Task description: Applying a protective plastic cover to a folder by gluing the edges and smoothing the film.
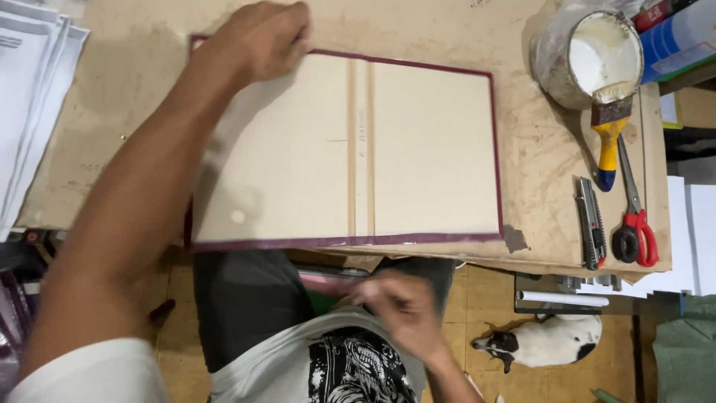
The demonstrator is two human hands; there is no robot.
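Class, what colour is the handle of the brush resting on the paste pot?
Yellow with a blue tip, seen in the head view.

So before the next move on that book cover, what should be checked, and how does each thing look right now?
1. Book cover lies flat and open on the workboard: ok.
2. Left hand presses its far left corner: ok.
3. Right hand is off the cover, down near the lap; blurred, so whether it holds anything: cannot tell.
4. Brush rests on the glue can, within reach: ok.
5. Scissors and utility knife lie clear of the cover: ok.
6. Glue spread on the boards: cannot tell.
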